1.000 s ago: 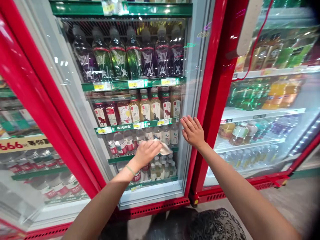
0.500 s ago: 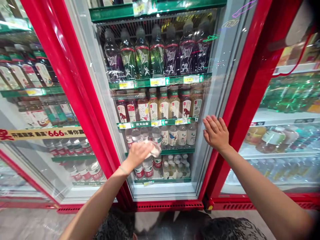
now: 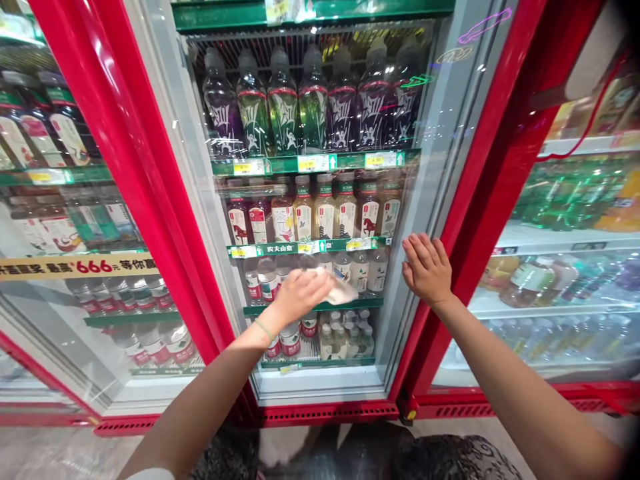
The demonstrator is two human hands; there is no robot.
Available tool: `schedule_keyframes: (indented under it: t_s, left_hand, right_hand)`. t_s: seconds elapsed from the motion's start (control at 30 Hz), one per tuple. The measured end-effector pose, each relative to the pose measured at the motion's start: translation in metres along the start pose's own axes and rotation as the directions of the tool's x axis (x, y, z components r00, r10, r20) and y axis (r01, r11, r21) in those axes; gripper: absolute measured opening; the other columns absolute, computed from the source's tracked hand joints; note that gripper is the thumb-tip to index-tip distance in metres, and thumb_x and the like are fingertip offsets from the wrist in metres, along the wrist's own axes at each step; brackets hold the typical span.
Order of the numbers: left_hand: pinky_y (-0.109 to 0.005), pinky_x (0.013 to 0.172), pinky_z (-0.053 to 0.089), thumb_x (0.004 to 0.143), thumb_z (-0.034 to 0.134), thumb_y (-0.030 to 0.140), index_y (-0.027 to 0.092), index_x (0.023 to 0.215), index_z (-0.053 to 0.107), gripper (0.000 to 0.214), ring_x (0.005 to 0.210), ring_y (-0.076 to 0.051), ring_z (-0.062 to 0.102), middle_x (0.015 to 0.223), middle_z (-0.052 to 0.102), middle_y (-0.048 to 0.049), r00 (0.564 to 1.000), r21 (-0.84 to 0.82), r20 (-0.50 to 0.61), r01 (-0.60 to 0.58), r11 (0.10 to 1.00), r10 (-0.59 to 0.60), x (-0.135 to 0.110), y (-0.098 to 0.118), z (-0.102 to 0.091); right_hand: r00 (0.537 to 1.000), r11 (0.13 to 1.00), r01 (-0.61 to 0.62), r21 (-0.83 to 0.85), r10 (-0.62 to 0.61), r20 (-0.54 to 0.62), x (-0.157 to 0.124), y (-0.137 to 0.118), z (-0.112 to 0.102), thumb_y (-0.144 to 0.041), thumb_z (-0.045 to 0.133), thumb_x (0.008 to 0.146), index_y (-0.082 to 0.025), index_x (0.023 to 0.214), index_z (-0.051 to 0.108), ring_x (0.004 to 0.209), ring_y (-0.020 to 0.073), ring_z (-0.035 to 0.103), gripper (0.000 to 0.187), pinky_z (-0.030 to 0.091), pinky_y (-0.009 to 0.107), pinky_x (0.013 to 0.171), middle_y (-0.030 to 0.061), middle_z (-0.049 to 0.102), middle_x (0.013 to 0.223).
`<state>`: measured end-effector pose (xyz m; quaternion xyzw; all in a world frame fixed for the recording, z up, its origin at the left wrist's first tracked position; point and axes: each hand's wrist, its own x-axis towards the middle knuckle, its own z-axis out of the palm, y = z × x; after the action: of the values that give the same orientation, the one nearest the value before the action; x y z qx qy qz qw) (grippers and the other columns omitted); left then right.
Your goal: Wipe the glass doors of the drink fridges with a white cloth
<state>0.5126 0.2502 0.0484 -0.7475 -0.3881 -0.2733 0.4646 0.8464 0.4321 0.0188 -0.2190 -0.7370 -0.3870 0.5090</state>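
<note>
My left hand [image 3: 300, 293] is closed on a white cloth [image 3: 343, 292] and presses it against the glass door [image 3: 210, 220] of a red-framed drinks fridge, at the height of the third shelf. My right hand [image 3: 426, 268] lies flat with fingers spread on the door's right edge, beside the red frame [image 3: 495, 167]. Behind the glass stand rows of bottles [image 3: 310, 107] on green shelves [image 3: 305, 163] with price tags.
More red-framed fridges stand to the left [image 3: 75, 220] and right [image 3: 575, 220], full of bottles. A yellow banner with "666" [image 3: 80, 265] crosses the left door. A red vent grille [image 3: 325, 413] runs along the bottom. Grey floor lies below.
My left hand has slid the cloth to the right across the glass. The right hand stays flat on the door edge. The view shifted slightly.
</note>
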Motion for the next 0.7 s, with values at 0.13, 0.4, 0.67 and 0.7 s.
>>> schedule_keyframes:
  t_s: [0.13,0.4,0.67,0.7]
  left_hand:
    - [-0.037,0.084,0.037,0.099,0.058,0.02,0.035,0.115,0.068,0.024,0.101,-0.019,0.061,0.117,0.074,0.0012,0.994,0.008,-0.094,0.048,0.999,-0.047,0.012,0.0,0.005]
    - [-0.041,0.086,0.037,0.096,0.059,0.019,0.025,0.102,0.073,0.017,0.106,-0.026,0.056,0.117,0.072,-0.0089,0.877,0.097,-0.339,0.393,0.914,-0.341,0.082,0.032,0.029]
    - [-0.038,0.086,0.037,0.098,0.059,0.022,0.03,0.115,0.071,0.022,0.101,-0.022,0.058,0.118,0.073,-0.0047,0.955,0.081,-0.251,0.183,0.98,-0.158,0.089,0.046,0.039]
    - [-0.039,0.087,0.037,0.097,0.059,0.02,0.03,0.118,0.071,0.025,0.104,-0.024,0.058,0.118,0.073,-0.0057,0.927,0.07,-0.299,0.256,0.964,-0.225,0.095,0.04,0.035]
  right_hand:
    - [1.0,0.999,0.007,-0.041,-0.007,0.007,0.001,-0.001,-0.002,-0.026,0.054,0.099,-0.027,0.165,0.021,0.147,0.0271,0.046,0.074,0.033,0.049,0.125,0.0082,0.052,0.157]
    - [1.0,0.999,0.006,-0.041,-0.005,0.023,0.002,-0.002,-0.003,-0.026,0.051,0.1,-0.026,0.165,0.019,0.148,0.0264,0.046,0.072,0.032,0.049,0.126,0.0081,0.052,0.157]
    - [0.999,0.997,0.017,-0.072,-0.015,0.03,0.003,-0.003,-0.005,-0.026,0.049,0.101,-0.025,0.166,0.017,0.146,0.0259,0.048,0.072,0.033,0.049,0.126,0.0084,0.054,0.155]
    - [1.0,0.997,0.015,-0.073,-0.013,0.026,0.004,-0.003,-0.005,-0.025,0.049,0.101,-0.024,0.166,0.017,0.146,0.0258,0.048,0.072,0.033,0.049,0.126,0.0084,0.055,0.154]
